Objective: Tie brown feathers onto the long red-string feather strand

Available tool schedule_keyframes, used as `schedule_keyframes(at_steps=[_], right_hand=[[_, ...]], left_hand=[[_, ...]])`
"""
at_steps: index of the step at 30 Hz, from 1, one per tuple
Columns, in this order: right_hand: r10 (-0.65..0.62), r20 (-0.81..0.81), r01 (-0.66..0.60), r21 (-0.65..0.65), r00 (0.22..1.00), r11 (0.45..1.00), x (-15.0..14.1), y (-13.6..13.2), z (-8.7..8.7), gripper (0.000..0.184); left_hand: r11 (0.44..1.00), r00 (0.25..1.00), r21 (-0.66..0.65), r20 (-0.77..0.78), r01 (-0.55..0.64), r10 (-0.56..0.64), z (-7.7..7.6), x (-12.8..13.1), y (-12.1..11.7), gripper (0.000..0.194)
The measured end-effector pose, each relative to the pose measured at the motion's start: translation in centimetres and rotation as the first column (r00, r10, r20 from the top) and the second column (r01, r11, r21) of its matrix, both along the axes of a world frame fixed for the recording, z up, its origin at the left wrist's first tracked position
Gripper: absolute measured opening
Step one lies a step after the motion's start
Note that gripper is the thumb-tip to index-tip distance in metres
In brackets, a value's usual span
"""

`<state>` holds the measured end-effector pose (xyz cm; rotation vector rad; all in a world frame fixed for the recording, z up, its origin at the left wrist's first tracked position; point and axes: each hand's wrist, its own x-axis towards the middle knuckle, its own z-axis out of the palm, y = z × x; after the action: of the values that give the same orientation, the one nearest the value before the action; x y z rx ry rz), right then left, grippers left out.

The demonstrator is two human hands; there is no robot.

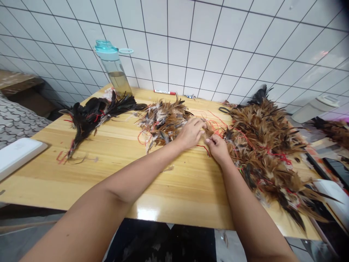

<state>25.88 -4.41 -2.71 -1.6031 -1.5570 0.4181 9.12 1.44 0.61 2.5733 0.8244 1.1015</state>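
Both hands meet over the middle of the wooden table. My right hand (218, 149) is closed in a pinch, thumb against forefinger, on the lower end of a small brown feather (209, 130). Just left of it, my left hand (192, 133) has its fingers bent together close to the feather; what lies between these fingertips is hidden. Beside the left hand spreads a loose pile of brown and grey feathers (166, 118). Red thread (216, 123) lies tangled behind the hands, and a short red strand rests below the fingertips.
Bundled brown feathers (268, 127) tied with red thread fill the right side. Black feathers (91, 112) lie at left, before a teal-lidded bottle (117, 74). A red-and-white marker (164, 92) lies by the tiled wall. A white box-shaped device (20, 154) sits at the left edge.
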Motion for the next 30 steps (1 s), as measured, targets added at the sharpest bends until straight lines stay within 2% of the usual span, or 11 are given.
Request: schedule_keyframes(at_steps=[2, 3, 6, 8, 11, 14, 17, 20, 24, 30], right_hand=[[-0.031, -0.065, 0.032, 0.014, 0.997, 0.999, 0.3, 0.1, -0.3, 0.022], [-0.044, -0.084, 0.046, 0.017, 0.996, 0.999, 0.4, 0.2, -0.4, 0.023], [-0.053, -0.038, 0.054, 0.022, 0.998, 0.998, 0.4, 0.2, -0.3, 0.022], [-0.045, 0.056, 0.044, 0.014, 0.997, 0.999, 0.1, 0.0, 0.0, 0.021], [-0.053, 0.213, 0.059, -0.020, 0.976, 0.998, -0.4, -0.2, 0.5, 0.022], [-0.070, 0.352, 0.097, -0.058, 0.933, 0.994, -1.0, -0.6, 0.7, 0.019], [-0.089, 0.454, 0.137, -0.074, 0.887, 0.988, -1.5, -0.9, 0.8, 0.017], [-0.117, 0.489, 0.173, -0.070, 0.864, 0.982, -1.8, -1.1, 0.9, 0.018], [-0.126, 0.407, 0.146, -0.018, 0.905, 0.989, -2.0, -1.1, 0.7, 0.019], [-0.070, 0.070, 0.067, 0.043, 0.995, 0.997, -1.7, -0.7, 0.1, 0.020]], left_hand=[[0.994, 0.992, -0.030, 0.064, -0.107, 0.109, 0.3, -0.2, 0.1, 0.014], [0.990, 0.990, -0.076, 0.064, -0.123, 0.128, 0.4, -0.2, 0.2, 0.014], [0.957, 0.999, -0.287, -0.007, -0.035, 0.034, 0.2, 0.1, 0.5, 0.013], [0.902, 0.998, -0.430, -0.023, 0.040, -0.056, -0.2, 0.5, 0.4, 0.012], [0.825, 0.998, -0.562, 0.012, 0.057, -0.061, -0.6, 1.1, 0.0, 0.014], [0.794, 0.999, -0.608, 0.028, -0.010, 0.034, -0.9, 1.5, -0.5, 0.015], [0.790, 0.995, -0.611, 0.041, -0.043, 0.086, -1.0, 1.8, -1.1, 0.014], [0.794, 0.992, -0.603, 0.039, -0.075, 0.124, -0.9, 1.9, -1.5, 0.014], [0.808, 0.987, -0.580, 0.040, -0.103, 0.155, -0.9, 1.8, -1.4, 0.014], [0.785, 0.986, -0.619, 0.133, 0.004, 0.100, -1.6, 1.6, 0.0, 0.017]])
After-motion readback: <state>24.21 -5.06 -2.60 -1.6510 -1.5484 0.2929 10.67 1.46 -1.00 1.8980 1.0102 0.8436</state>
